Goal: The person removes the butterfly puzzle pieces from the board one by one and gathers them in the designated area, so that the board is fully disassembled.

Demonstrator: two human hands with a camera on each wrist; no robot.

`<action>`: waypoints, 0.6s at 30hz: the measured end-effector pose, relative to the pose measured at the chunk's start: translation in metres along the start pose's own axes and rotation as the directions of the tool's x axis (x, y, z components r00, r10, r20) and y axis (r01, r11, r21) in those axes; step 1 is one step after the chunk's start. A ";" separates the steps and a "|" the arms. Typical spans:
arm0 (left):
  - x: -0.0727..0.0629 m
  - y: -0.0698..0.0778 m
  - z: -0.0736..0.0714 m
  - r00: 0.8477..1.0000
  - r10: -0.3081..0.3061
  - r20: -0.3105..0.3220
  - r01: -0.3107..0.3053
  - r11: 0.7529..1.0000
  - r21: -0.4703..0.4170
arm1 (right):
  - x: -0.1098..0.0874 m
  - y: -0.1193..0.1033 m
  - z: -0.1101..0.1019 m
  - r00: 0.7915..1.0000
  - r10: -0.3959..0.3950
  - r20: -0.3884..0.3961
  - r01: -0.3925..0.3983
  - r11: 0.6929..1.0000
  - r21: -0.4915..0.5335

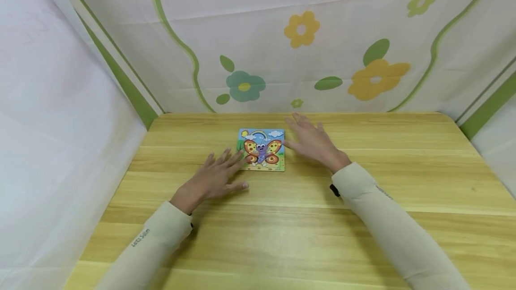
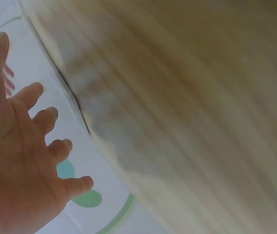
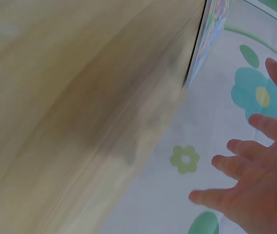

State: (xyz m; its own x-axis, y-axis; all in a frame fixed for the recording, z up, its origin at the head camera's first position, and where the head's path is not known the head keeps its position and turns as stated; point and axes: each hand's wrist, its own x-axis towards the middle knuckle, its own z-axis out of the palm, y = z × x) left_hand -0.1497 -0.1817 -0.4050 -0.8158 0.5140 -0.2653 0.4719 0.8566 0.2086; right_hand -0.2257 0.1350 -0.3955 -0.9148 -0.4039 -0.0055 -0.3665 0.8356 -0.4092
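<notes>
A square picture board (image 1: pixel 262 150) with a butterfly, a rainbow, a sun and clouds lies flat near the back of the wooden table. My left hand (image 1: pixel 213 176) is over its lower left side, fingers spread, fingertips overlapping the board's left edge in the head view. At the board's right edge, my right hand (image 1: pixel 312 141) has its fingers spread too, its thumb tip right at the edge. Neither hand grips anything. In the right wrist view the board (image 3: pixel 210 36) shows edge-on as a thin slab, apart from the spread fingers (image 3: pixel 230 165).
The wooden table (image 1: pixel 274 232) has a pale wood grain and rounded back corners. A white cloth (image 1: pixel 274 57) printed with flowers and green vines hangs right behind its back edge. Another white cloth (image 1: pixel 52 124) hangs along the left side.
</notes>
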 end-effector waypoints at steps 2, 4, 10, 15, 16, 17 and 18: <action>0.000 -0.001 0.001 1.000 0.002 0.014 -0.002 1.000 -0.006 | 0.008 -0.003 0.002 1.000 -0.028 -0.002 0.028 1.000 -0.011; 0.000 -0.002 0.002 1.000 0.007 0.027 -0.006 1.000 -0.010 | 0.015 -0.007 0.004 0.999 -0.049 0.003 0.049 0.999 -0.014; -0.002 -0.005 0.004 0.998 0.005 0.067 -0.003 1.000 -0.029 | 0.036 -0.022 0.012 0.994 -0.088 0.058 0.085 0.995 0.048; -0.003 -0.008 0.007 0.996 0.010 0.090 -0.006 0.999 -0.040 | 0.048 -0.034 0.022 0.991 -0.106 0.078 0.096 0.988 0.122; -0.003 -0.009 0.008 0.996 0.012 0.092 -0.008 0.999 -0.041 | 0.050 -0.036 0.023 0.991 -0.112 0.075 0.101 0.985 0.137; -0.003 -0.009 0.008 0.996 0.014 0.093 -0.010 0.999 -0.042 | 0.053 -0.039 0.025 0.990 -0.117 0.073 0.105 0.984 0.146; -0.003 -0.009 0.008 0.996 0.016 0.093 -0.012 0.999 -0.041 | 0.055 -0.040 0.026 0.990 -0.121 0.070 0.109 0.982 0.156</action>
State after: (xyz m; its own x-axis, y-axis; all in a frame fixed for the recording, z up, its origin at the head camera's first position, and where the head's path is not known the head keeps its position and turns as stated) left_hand -0.1487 -0.1906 -0.4139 -0.7733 0.5296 -0.3486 0.4676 0.8477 0.2505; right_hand -0.2568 0.0694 -0.4032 -0.8498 -0.5267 -0.0198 -0.4327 0.7186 -0.5445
